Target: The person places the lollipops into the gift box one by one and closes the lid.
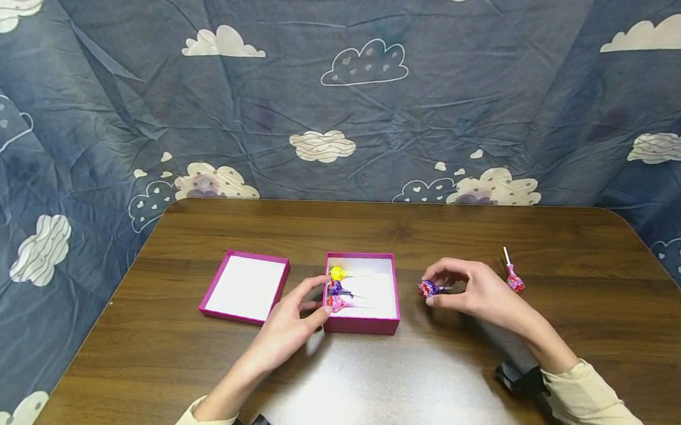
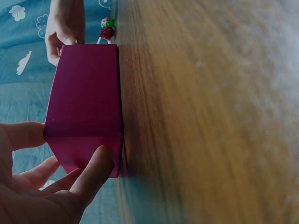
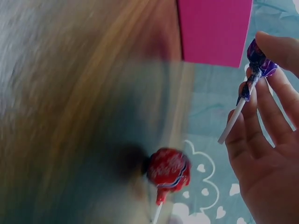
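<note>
My right hand pinches a purple-wrapped lollipop between thumb and fingers, to the right of an open magenta box. Its white stick points away from the wrapped head. On the box's left side rests my left hand, thumb and fingertips spread along the wall and rim. Inside, against the left wall, lie a yellow lollipop, a purple lollipop and a pink lollipop, one behind another with sticks pointing right.
A magenta lid with a white inside lies left of the box. Behind my right hand, a red-wrapped lollipop lies on the wooden table, stick pointing away. A cloud-patterned cloth hangs behind the table.
</note>
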The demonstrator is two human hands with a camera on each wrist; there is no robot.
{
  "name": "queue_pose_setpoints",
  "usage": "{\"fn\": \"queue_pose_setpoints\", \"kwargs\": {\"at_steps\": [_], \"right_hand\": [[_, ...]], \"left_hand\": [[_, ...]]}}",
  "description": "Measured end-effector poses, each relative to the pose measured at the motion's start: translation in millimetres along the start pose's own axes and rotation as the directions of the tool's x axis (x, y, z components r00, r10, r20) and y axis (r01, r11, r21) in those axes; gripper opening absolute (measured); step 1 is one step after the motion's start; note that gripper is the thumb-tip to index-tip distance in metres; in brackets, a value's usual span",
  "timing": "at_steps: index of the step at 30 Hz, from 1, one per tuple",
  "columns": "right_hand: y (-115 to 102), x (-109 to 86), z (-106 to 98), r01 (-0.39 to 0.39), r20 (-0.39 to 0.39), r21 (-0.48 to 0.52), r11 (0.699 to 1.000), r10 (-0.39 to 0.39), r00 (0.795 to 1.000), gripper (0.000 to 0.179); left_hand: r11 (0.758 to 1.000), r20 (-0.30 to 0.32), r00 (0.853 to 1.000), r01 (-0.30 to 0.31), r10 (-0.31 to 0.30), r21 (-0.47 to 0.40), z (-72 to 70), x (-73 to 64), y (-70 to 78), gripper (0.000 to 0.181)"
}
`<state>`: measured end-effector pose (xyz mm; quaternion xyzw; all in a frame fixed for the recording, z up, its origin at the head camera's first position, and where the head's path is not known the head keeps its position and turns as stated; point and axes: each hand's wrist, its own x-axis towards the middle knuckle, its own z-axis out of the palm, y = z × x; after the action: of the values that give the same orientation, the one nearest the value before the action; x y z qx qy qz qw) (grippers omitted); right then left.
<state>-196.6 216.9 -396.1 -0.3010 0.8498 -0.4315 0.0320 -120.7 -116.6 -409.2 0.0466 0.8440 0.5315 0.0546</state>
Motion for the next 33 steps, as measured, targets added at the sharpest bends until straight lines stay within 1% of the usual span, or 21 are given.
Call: {"fn": "queue_pose_setpoints", "kwargs": {"at_steps": [5,11,17,26,33], "right_hand": [[-5,1.2,5,0.028,-0.006,-0.002,1.0,-0.028,1.0,0.029],[-9,3.5,11,0.036,-0.007,-0.011,0.999,-0.036,0.999,0.03],[-14,4.0,16,0.054,-0.01,0.005,0.999,-0.054,0.998,0.031],[-28,5.2,23,0.03,-0.015,-0.014,0.999,-0.03,0.999,0.031],[-38,8.2,28,0.059,-0.019,-0.004,0.998,-0.059,0.998,0.029]], "left_hand": [[1.0,-0.003,1.0,-0.003,0.003,-0.001,-0.3,0.9,-0.3,0.05],[1.0,-0.004,1.0,-0.004,0.004,-0.009,-0.6,1.1,-0.1,0.051],[1.0,0.003,1.0,-0.003,0.003,-0.016,-0.7,0.5,-0.2,0.051],[1.0,0.009,1.0,-0.008,0.008,-0.008,-1.7,0.0,0.4,0.051],[1.0,0.015,1.0,-0.004,0.004,-0.017,-1.3,0.1,0.5,0.051]]}}
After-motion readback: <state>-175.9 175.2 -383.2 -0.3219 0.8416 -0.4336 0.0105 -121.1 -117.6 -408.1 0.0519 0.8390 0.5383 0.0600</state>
